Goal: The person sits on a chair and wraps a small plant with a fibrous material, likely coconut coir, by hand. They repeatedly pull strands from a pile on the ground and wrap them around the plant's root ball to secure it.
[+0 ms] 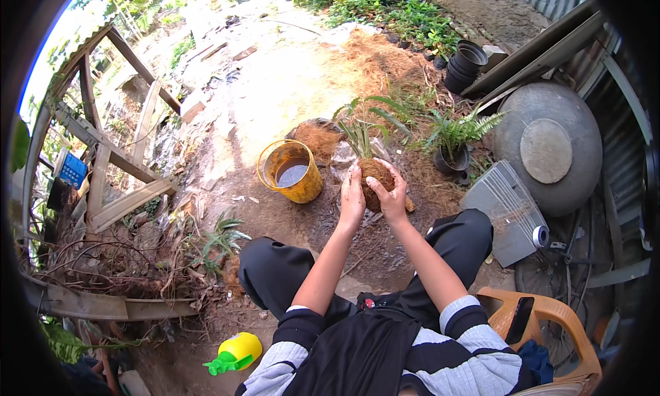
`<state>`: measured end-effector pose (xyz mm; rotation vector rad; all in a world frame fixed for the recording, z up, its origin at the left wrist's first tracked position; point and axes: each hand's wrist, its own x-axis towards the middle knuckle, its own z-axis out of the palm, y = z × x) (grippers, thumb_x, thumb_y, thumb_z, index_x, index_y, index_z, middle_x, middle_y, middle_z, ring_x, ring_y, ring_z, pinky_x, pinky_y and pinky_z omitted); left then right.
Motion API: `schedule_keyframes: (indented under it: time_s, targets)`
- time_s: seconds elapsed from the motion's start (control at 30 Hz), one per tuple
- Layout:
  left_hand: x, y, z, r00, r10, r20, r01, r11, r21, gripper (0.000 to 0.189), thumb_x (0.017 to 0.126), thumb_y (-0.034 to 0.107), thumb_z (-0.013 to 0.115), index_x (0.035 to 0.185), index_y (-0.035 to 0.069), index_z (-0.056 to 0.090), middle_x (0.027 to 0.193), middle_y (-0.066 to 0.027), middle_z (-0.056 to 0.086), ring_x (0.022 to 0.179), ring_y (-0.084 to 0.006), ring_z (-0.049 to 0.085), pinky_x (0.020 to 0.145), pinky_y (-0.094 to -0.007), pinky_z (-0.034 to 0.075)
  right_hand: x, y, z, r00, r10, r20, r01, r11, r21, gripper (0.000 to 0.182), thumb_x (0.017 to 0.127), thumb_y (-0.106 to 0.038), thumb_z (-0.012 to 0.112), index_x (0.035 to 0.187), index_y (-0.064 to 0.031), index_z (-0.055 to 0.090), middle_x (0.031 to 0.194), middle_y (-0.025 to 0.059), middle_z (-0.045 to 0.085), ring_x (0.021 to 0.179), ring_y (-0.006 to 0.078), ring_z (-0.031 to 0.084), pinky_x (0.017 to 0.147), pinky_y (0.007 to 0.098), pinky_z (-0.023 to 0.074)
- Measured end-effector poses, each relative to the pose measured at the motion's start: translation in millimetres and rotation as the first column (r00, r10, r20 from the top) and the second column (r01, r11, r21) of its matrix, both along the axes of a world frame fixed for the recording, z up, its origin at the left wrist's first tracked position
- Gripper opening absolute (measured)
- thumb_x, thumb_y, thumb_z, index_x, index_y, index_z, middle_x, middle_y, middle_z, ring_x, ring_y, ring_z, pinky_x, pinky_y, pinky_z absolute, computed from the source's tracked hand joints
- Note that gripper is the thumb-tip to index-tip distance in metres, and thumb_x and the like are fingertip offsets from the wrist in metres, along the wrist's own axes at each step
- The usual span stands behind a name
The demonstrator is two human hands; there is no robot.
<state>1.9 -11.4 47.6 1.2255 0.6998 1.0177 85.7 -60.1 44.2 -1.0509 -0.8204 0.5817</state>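
Observation:
Between my two hands is a ball of brown coconut fibre (375, 178) wrapped about the base of a leafy green plant (364, 133). My left hand (352, 196) presses flat along its left side, fingers pointing away from me. Around the right side curves my right hand (392, 190), its thumb laid across the near face. Both hands look wet or soiled. The plant's long leaves spread upward and outward beyond my fingertips. Just left of the hands stands a yellow bucket (304, 190) partly filled with murky water. Loose coconut fibre (318, 141) lies in a clump behind the bucket.
A potted fern (454, 156) stands to the right, near a large round grey vessel (577, 138) and a grey panel (497, 215). A yellow spray bottle (240, 352) lies at lower left. Stacked black pots (464, 66) sit farther back. Wooden framing (113, 148) borders the left.

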Motion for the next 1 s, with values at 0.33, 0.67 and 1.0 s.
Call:
schedule_keyframes:
  time_s: [0.33, 0.67, 1.0]
  targets:
    - [3.6, -4.3, -3.5, 0.851, 0.047, 0.524, 0.27, 0.816, -0.511, 0.043, 0.09, 0.043, 0.043, 0.11, 0.006, 0.051, 0.105, -0.0085, 0.057, 0.094, -0.0199, 0.056, 0.084, -0.0349, 0.045, -16.0, 2.5, 16.5, 0.885, -0.063, 0.462, 0.156, 0.974, -0.164, 0.041, 0.079, -0.031, 0.061, 0.105, 0.0, 0.052, 0.1, 0.0124, 0.056, 0.1, 0.0246, 0.051, 0.09, 0.0371, 0.0369]
    - [-15.2, 28.4, -20.6, 0.821, 0.252, 0.512, 0.164, 0.756, -0.634, 0.045, 0.086, 0.049, 0.045, 0.11, 0.011, 0.053, 0.098, -0.0065, 0.06, 0.09, -0.0219, 0.058, 0.079, -0.038, 0.048, 4.1, -8.3, 19.6, 0.988, -0.114, 0.103, 0.134, 0.968, -0.211, 0.035, 0.091, -0.017, 0.051, 0.122, -0.0039, 0.042, 0.122, 0.008, 0.045, 0.109, 0.0136, 0.043, 0.094, 0.0282, 0.0365]
    - [1.5, 4.1, -16.1, 0.869, 0.19, 0.456, 0.122, 0.812, -0.571, 0.038, 0.087, 0.039, 0.051, 0.106, 0.007, 0.053, 0.097, -0.008, 0.06, 0.087, -0.0213, 0.06, 0.078, -0.037, 0.049, -31.8, -18.2, -15.6, 0.97, 0.11, -0.215, -0.131, 0.988, -0.085, 0.063, 0.082, -0.011, 0.065, 0.132, 0.0045, 0.03, 0.128, 0.0155, 0.042, 0.117, 0.0202, 0.043, 0.1, 0.0321, 0.0336]
